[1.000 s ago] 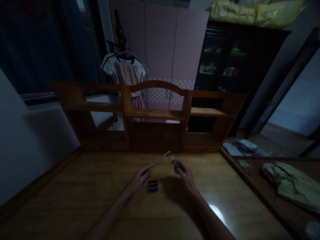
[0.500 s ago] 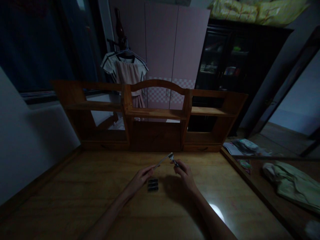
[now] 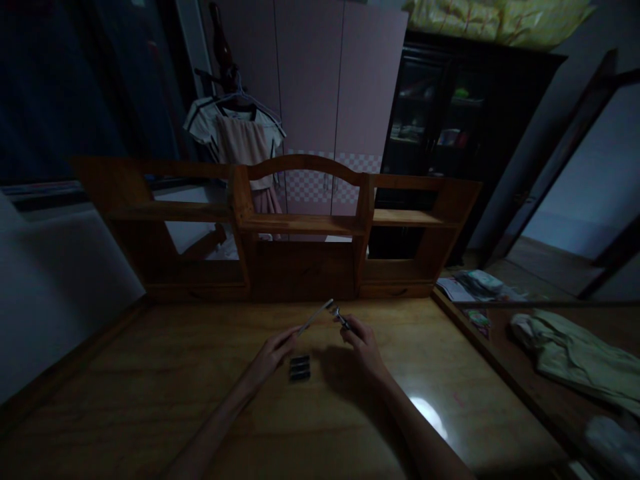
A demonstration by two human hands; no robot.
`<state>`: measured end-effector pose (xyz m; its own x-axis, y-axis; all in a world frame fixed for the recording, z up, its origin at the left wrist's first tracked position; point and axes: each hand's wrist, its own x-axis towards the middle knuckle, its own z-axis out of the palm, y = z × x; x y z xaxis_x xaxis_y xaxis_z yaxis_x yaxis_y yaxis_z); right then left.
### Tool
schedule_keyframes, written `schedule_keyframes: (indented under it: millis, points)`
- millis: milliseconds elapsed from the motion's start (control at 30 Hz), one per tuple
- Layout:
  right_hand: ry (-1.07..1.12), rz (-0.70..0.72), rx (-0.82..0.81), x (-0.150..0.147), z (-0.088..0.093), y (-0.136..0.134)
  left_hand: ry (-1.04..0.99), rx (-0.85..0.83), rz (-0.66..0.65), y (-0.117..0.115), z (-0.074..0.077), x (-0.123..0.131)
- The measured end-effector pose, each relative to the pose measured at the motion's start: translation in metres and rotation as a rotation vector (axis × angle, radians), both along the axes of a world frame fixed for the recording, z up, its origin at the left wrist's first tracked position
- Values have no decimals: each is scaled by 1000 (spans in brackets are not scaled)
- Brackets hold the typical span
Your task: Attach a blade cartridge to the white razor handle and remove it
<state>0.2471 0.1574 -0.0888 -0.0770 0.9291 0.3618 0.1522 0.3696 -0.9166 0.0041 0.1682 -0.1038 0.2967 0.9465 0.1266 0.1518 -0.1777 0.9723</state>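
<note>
My left hand (image 3: 275,350) is closed around the lower end of a thin, pale stick (image 3: 314,317), which slants up to the right. In my right hand (image 3: 364,343) is a small tool (image 3: 340,318) with a dark handle and a forked, silvery head, shaped somewhat like a razor; its exact kind is too small to make out. The tool's head is close to the stick's upper tip, with a narrow gap between them. Beneath and between my hands, a small pack of three black bars (image 3: 300,368) lies flat on the wooden tabletop (image 3: 225,413).
A wooden shelf unit (image 3: 303,227) stands along the table's far edge. To the right, past a raised wooden rim (image 3: 480,353), lie a light green cloth (image 3: 575,360) and some papers (image 3: 453,290). A white wall (image 3: 65,287) bounds the left side.
The stick's tip and the tool's head were together before; now a small gap shows between them. The tool's head is turned differently. The whole view has shifted slightly.
</note>
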Motion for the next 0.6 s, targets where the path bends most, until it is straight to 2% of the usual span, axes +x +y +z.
schedule_keyframes:
  millis: [100, 233, 367, 533, 600]
  points:
    - [1, 11, -7, 0, 1, 0, -2, 19, -18, -1, 0, 1]
    - [-1, 2, -4, 1, -1, 0, 3, 20, 42, -1, 0, 1]
    - [-25, 10, -1, 2, -2, 1, 12, 27, -16, -1, 0, 1]
    - [-34, 12, 5, 2, 0, 1, 3, 20, 41, 1, -4, 0]
    - [-42, 4, 9, 2, 1, 1, 12, 11, 15, 1, -6, 0]
